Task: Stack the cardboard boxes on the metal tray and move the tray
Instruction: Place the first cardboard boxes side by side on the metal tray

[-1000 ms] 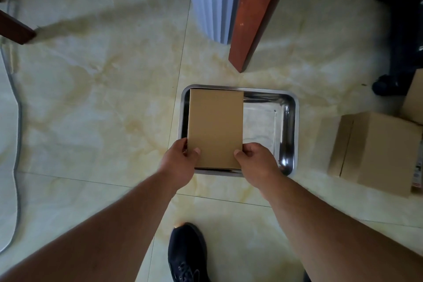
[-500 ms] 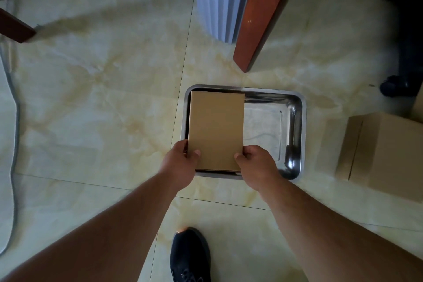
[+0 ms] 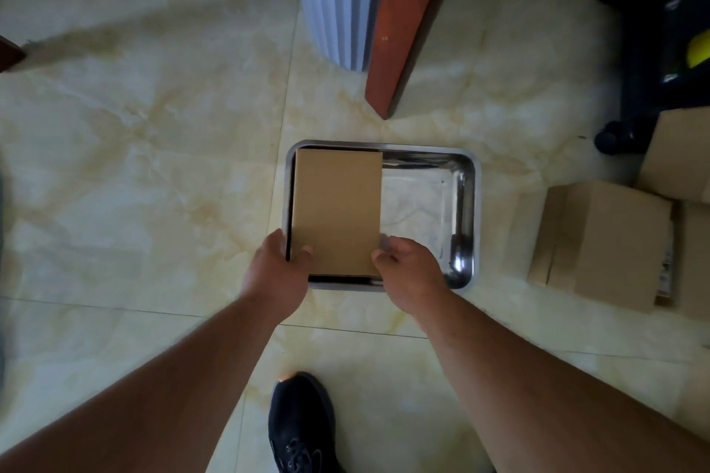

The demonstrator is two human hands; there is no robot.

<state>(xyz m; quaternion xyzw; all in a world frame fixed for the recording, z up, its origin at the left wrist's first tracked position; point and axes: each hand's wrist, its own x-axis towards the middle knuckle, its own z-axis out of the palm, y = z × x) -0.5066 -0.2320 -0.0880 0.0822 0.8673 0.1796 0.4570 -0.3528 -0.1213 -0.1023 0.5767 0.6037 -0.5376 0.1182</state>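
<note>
The left hand point(image 3: 274, 269) is seen gripping the near-left corner of a cardboard box point(image 3: 336, 211), thumb laid on the top face. The right hand point(image 3: 409, 267) is curled at the near-right corner; whether it grips the box cannot be told. The box lies flat in the left half of the metal tray point(image 3: 466, 227), which rests on the tiled floor point(image 3: 134, 184). More cardboard boxes point(image 3: 603, 242) are noted on the floor to the tray's right, apart from it. A ribbed bin point(image 3: 334, 8) and a wooden leg point(image 3: 403, 31) stand beyond; a black shoe point(image 3: 301, 424) is below.
</note>
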